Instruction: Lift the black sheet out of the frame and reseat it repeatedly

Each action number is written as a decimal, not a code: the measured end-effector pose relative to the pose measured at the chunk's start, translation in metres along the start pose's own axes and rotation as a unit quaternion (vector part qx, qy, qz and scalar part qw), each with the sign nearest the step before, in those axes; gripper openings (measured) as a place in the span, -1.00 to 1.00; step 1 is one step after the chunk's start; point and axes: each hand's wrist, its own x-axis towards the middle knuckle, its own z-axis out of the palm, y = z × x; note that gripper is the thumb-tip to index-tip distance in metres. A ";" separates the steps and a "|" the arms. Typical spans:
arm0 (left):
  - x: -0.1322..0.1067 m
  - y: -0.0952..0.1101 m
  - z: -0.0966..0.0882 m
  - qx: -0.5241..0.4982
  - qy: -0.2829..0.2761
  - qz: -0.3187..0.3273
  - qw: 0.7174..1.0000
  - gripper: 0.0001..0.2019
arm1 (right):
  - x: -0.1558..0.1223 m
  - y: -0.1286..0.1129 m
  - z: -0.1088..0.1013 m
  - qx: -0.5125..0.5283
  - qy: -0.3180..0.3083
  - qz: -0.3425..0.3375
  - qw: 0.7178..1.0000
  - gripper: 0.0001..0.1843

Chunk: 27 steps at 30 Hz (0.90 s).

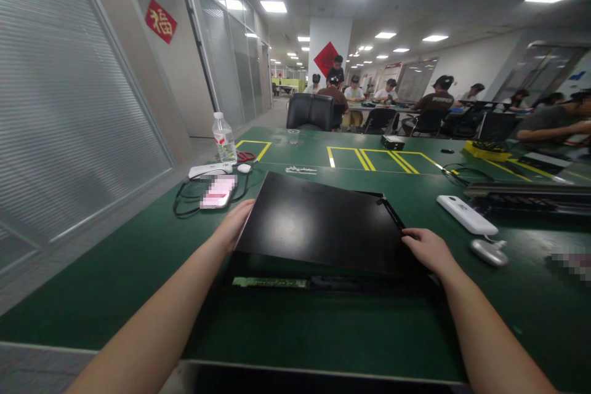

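Note:
A flat, glossy black cover panel lies tilted over a shallow black case, its left side raised. Below the panel's front edge a strip of green circuit board shows inside the case. My left hand is closed on the panel's left edge, its fingers mostly hidden behind it. At the right edge my right hand grips with the thumb on top and the other fingers underneath; whether it also touches the case is hard to see.
On the green table, left, are a water bottle, red scissors, a phone and cables. A white power bank, a silver mouse-shaped device and long black parts lie right. Several people sit beyond.

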 end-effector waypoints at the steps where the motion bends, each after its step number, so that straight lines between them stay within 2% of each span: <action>1: 0.001 0.000 0.000 0.000 -0.005 0.000 1.000 -0.64 | 0.000 0.000 0.000 0.001 0.003 0.001 1.000 -0.58; 13: 0.005 -0.004 -0.002 0.012 -0.021 0.012 1.000 -0.61 | -0.001 0.000 0.000 0.007 0.004 0.002 1.000 -0.59; 19: 0.007 -0.005 -0.002 0.020 -0.023 0.021 0.999 -0.53 | 0.000 0.001 0.002 0.002 0.016 0.000 1.000 -0.59; 27: 0.007 -0.005 0.000 0.016 -0.026 0.019 0.999 -0.60 | -0.002 -0.002 -0.001 -0.010 -0.008 0.003 1.000 -0.55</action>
